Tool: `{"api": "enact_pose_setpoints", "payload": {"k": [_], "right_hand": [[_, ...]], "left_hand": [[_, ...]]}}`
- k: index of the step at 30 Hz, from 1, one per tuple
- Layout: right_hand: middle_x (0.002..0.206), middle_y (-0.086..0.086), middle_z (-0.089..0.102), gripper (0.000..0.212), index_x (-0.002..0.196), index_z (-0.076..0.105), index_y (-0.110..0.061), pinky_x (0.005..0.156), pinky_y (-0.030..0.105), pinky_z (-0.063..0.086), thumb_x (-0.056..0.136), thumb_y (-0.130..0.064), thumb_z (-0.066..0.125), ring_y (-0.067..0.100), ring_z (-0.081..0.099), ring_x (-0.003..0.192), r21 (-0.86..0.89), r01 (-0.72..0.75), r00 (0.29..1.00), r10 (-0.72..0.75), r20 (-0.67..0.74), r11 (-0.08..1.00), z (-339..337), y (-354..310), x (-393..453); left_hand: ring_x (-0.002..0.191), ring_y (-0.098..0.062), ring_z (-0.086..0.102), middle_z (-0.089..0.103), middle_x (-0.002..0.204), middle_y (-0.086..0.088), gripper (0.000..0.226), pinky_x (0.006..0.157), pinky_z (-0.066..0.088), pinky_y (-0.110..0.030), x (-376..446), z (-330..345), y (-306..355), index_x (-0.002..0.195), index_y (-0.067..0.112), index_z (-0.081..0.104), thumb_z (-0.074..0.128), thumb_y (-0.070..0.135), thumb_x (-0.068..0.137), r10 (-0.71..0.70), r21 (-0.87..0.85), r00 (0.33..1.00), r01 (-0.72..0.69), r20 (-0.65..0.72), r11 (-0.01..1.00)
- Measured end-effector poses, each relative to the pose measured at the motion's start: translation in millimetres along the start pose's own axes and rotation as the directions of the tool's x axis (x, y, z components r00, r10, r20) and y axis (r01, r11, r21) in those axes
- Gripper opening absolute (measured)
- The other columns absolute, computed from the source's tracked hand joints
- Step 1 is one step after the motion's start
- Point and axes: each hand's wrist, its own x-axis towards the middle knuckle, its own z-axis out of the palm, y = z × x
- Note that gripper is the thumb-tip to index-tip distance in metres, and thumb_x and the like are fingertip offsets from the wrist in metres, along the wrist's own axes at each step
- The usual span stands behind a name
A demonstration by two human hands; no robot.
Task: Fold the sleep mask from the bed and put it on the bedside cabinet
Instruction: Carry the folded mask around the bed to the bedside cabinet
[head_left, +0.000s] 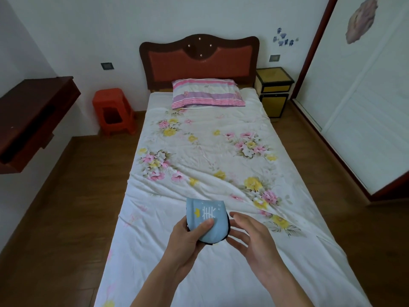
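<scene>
The bed [199,165] is filling the middle of the room, lying under a white flowered cover, and everything else is best placed against it. A dark red surface [33,116] is jutting from the wall well off the bed's left side, with an orange stool [114,110] standing nearer the headboard on that same side. The bedside cabinet [274,91], yellow with dark edging, is standing just beside the bed's far right corner, next to the striped pillow [207,93]; its top is showing bare in this view. Over the foot of the bed, lifted off the cover, the sleep mask [204,220] is already doubled over, blue side out with a dark edge peeking underneath. The left hand [188,237] is pinching it, thumb pressing on top and fingers curling below. The right hand [250,235] is hovering just beside the mask, fingers spread and holding nothing. To finish well, the thumb should probably be keeping pressure on the doubled layers so the fold is not springing apart while walking round the bed's right side, and the free hand could be tucking in any loose strap, which I cannot make out here.
</scene>
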Motion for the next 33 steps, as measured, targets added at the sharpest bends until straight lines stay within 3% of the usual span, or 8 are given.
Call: {"api": "enact_pose_setpoints", "payload": {"k": [6,15,20,26,33], "right_hand": [[0.098,0.007,0.081,0.017,0.097,0.080,-0.015,0.084,0.039,0.058,0.087,-0.026,0.072,0.027,0.076,0.096,0.024,0.023,0.997,-0.021,-0.079,0.999,-1,3,-9],[0.093,0.004,0.081,0.014,0.097,0.079,-0.016,0.080,0.037,0.059,0.087,-0.025,0.074,0.023,0.077,0.091,0.070,0.085,0.937,-0.056,-0.345,0.994,-5,15,-35],[0.093,0.003,0.081,0.012,0.095,0.079,-0.018,0.076,0.033,0.061,0.090,-0.026,0.071,0.020,0.078,0.089,0.124,0.128,0.857,-0.047,-0.513,0.984,-9,35,-64],[0.108,0.013,0.075,0.021,0.109,0.073,-0.011,0.093,0.045,0.060,0.093,-0.024,0.068,0.029,0.072,0.101,0.217,0.213,0.737,-0.011,-0.676,0.953,-34,49,-115],[0.111,0.017,0.075,0.024,0.111,0.071,-0.009,0.093,0.046,0.060,0.094,-0.025,0.067,0.031,0.073,0.102,0.266,0.345,0.585,0.016,-0.811,0.900,-87,61,-165]], "left_hand": [[0.093,-0.028,0.077,0.079,0.106,-0.017,0.047,0.069,0.062,-0.028,7,3,-1,0.111,0.004,0.072,0.085,0.020,0.069,-0.008,0.058,0.996,0.003,0.084,0.998],[0.093,-0.028,0.077,0.080,0.104,-0.016,0.045,0.068,0.062,-0.029,18,10,-1,0.111,0.004,0.072,0.083,0.019,0.070,-0.089,0.194,0.950,0.031,0.300,0.980],[0.095,-0.030,0.076,0.079,0.104,-0.016,0.045,0.069,0.062,-0.031,14,19,-17,0.111,0.006,0.072,0.083,0.023,0.071,-0.191,0.310,0.892,0.061,0.409,0.949],[0.090,-0.026,0.077,0.081,0.099,-0.010,0.043,0.067,0.062,-0.030,-3,57,-45,0.107,0.011,0.074,0.085,0.026,0.068,-0.314,0.441,0.786,0.058,0.533,0.896],[0.093,-0.025,0.077,0.081,0.102,-0.009,0.052,0.068,0.063,-0.032,-28,124,-86,0.110,0.012,0.072,0.087,0.027,0.063,-0.437,0.557,0.649,0.025,0.623,0.830]]}}
